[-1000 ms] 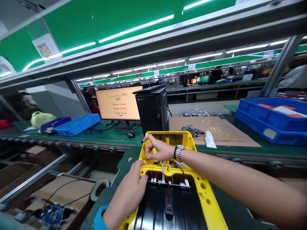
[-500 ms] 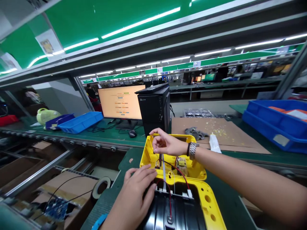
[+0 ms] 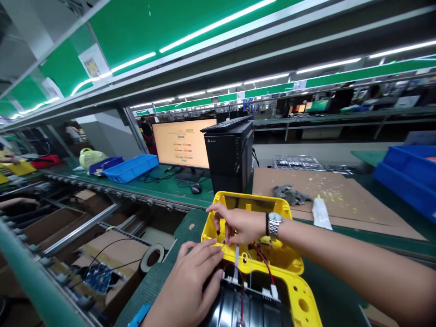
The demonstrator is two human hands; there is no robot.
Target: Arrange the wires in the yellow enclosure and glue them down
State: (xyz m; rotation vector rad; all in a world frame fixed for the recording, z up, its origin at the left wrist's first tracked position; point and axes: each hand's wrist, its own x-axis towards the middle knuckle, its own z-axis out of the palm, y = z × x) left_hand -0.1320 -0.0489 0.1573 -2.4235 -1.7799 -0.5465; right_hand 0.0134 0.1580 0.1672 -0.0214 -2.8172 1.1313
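A yellow plastic case point(image 3: 299, 290) lies opened out before me, its two halves joined by a flat grey ribbon cable point(image 3: 236, 256) and a red-and-black wire pair point(image 3: 264, 258). My left hand point(image 3: 192, 277) rests at the case's left side, fingers stretched across the seam, thumb by the black ribbed panel point(image 3: 254, 302). Over the far half is my right hand point(image 3: 235, 225), thumb and a finger pinched low near the left fingertips. A thin wire appears to be in that pinch, mostly hidden by the fingers. White plugs point(image 3: 274, 290) sit along the near half's board.
Behind the case stand a black computer tower point(image 3: 226, 159) and a lit monitor point(image 3: 185, 143). A grey rag point(image 3: 291, 194) and a white tube point(image 3: 320, 212) lie on cardboard point(image 3: 361, 204) at right. Blue trays point(image 3: 131, 168) stand left and right. A tape roll point(image 3: 152, 257) is at lower left.
My right hand has moved down from above the far half towards the seam and my left fingertips. The left hand stays on the case; the view has turned slightly left.
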